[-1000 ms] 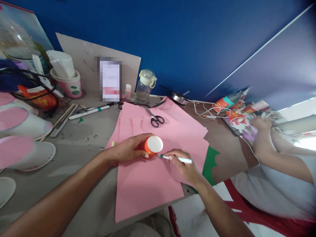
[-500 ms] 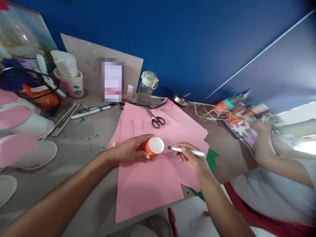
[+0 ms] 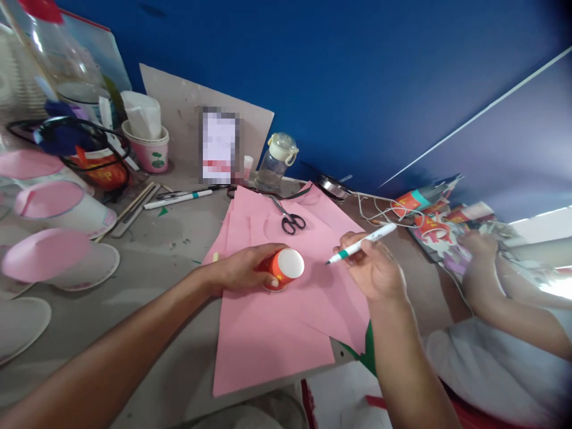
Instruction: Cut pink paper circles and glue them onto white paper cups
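My left hand (image 3: 243, 271) is wrapped round a red paper cup (image 3: 282, 273), which tilts so that its white end faces up and right. Beneath it lie several sheets of pink paper (image 3: 272, 351). To the right, my right hand (image 3: 375, 265) grips a white marker (image 3: 363, 243) with a green band, raised above the paper. The marker's dark tip points left toward the cup and stays apart from it. Black-handled scissors (image 3: 292, 223) rest on the pink sheets behind the cup.
Cups with pink paper tops (image 3: 51, 256) line the left side. A phone (image 3: 218, 146), its screen blurred, leans at the back beside a clear bottle (image 3: 277, 161). Roll of tape (image 3: 333, 186) and white cable (image 3: 379, 211) lie back right. A co-worker's arm (image 3: 487, 280) reaches in at the right.
My right hand has lifted the marker up and right, away from the cup, and angled it more steeply. My left hand still holds the cup. The whole view has shifted slightly.
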### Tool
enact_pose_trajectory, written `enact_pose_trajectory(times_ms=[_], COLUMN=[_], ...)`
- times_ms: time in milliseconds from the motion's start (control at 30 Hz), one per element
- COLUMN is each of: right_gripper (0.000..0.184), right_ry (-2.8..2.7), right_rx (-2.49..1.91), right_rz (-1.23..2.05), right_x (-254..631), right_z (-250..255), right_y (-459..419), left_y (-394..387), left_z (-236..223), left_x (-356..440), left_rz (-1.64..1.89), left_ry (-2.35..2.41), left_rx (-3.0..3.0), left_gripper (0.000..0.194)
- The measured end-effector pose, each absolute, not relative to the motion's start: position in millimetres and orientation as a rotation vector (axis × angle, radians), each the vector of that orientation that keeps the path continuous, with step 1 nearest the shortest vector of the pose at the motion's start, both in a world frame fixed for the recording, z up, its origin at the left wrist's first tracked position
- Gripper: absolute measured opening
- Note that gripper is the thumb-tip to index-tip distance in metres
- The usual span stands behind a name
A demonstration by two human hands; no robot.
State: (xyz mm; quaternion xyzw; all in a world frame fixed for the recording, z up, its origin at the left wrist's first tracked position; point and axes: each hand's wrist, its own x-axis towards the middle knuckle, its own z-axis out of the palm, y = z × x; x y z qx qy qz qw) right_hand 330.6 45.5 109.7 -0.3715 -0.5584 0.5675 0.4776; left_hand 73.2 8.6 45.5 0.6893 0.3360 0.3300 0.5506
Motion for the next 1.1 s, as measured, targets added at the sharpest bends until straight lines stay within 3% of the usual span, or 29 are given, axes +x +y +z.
enact_pose_trajectory(times_ms=[200,400,733,1100], right_gripper=[0.029,0.027,0.025,0.033], right_ry=[-1.602,-1.617,-1.590,-1.670], right_rx=[-0.989,-1.013,-1.169,-1.141], right_rz=[1.347,1.199,1.408,1.772], right_x=[324,303,279,259], right_z=[124,131,74,54], right_y=[27,73,128,119], left_y=[8,8,10,9], left_z=[52,48,41,49], left_x=[73,72,69,69], left_rz=[0.767,0.760,0.689,0.661], left_ry=[0.778,0.805,1.028,1.151], left_rx=[1.646,1.667,1.854,2.025], left_gripper=[0.055,0.058,0.071,0.077])
